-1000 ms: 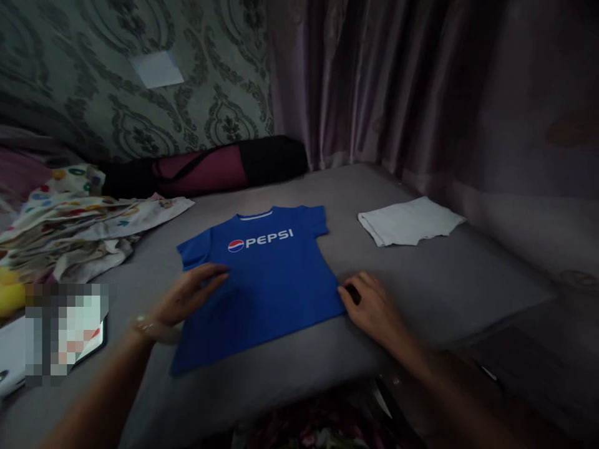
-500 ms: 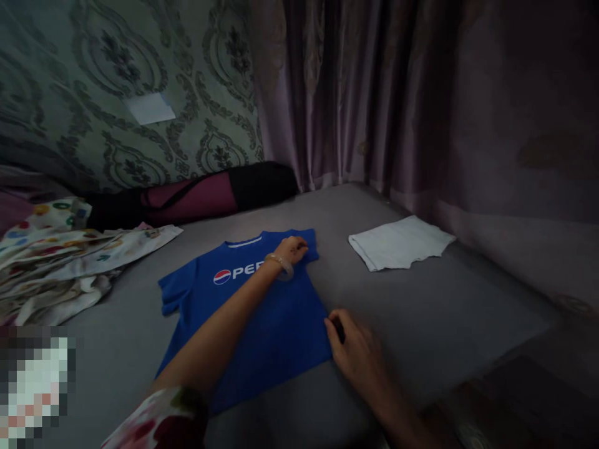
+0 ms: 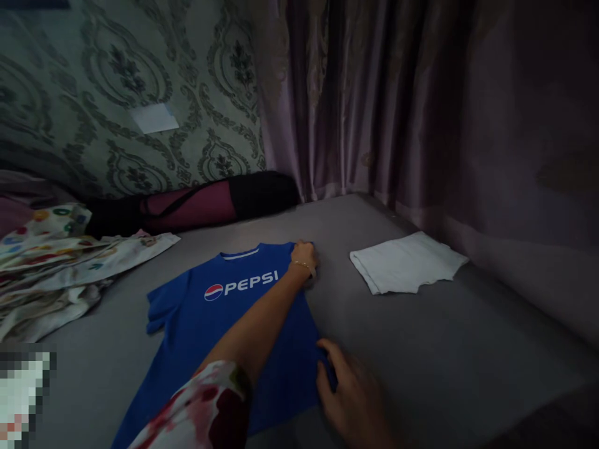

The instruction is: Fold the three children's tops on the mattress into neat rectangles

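A blue short-sleeved T-shirt (image 3: pixel 241 327) with a white PEPSI print and round logo lies face up, spread flat on the grey bed surface. My left hand (image 3: pixel 304 254), with a bracelet at the wrist, reaches across the shirt and is closed on the sleeve at the far right; the hand hides most of that sleeve. Beside the shirt's lower right side is my right hand (image 3: pixel 350 390), its thumb and index finger apart at the edge of the cloth. The left forearm covers part of the shirt's front.
A folded white garment (image 3: pixel 407 265) lies to the right. Crumpled patterned clothes (image 3: pixel 60 268) are heaped at the left. A long black and maroon bag (image 3: pixel 191 206) rests along the wall, and purple curtains (image 3: pixel 322 112) hang at the back and right.
My left hand has moved right along the sleeve, uncovering the full PEPSI print. The thumb and finger of my right hand have spread apart at the shirt's edge. The view has shifted slightly.
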Motion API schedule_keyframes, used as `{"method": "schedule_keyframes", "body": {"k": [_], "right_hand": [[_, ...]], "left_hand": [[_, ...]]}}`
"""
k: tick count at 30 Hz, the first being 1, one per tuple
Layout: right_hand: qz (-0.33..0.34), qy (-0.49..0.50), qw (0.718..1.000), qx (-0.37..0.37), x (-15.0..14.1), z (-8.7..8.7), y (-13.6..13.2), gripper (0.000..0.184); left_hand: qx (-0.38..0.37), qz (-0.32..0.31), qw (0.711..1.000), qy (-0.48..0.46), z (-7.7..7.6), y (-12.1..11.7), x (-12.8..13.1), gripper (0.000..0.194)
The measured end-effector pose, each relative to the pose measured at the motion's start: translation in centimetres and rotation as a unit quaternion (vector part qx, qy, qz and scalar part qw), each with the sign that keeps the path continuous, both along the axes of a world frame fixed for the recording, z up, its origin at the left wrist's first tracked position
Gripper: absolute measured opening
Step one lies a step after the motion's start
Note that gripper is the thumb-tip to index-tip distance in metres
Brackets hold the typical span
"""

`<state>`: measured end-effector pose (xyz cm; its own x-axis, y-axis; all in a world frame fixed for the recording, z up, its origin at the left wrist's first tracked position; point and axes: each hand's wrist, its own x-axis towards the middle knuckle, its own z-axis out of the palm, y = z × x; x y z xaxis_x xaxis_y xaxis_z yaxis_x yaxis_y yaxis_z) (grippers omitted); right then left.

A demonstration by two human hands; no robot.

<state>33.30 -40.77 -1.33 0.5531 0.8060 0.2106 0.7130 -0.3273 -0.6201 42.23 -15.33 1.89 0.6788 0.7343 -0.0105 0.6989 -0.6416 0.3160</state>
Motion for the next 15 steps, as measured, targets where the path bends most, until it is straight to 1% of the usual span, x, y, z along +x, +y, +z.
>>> {"method": "schedule_keyframes", "body": {"k": [4, 8, 12, 15], "right_hand": [[0.01, 0.011, 1.0, -0.011, 0.1, 0.5, 0.0, 0.031], [0.01, 0.019, 1.0, -0.021, 0.0, 1.0, -0.2, 0.034], [0.007, 0.014, 1.0, -0.017, 0.0, 1.0, -0.3, 0.038], [0.004, 0.027, 1.0, -0.016, 0.1, 1.0, -0.2, 0.039]], "left_hand": [[-0.031, 0.002, 0.999, -0.015, -0.2, 1.0, 0.4, 0.026], [-0.094, 0.045, 0.993, -0.053, -0.1, 3.1, 0.2, 0.021], [-0.181, 0.09, 0.973, -0.113, 0.2, 5.4, -1.1, 0.02], [-0.241, 0.092, 0.949, -0.179, 0.7, 6.7, -2.9, 0.021]]}}
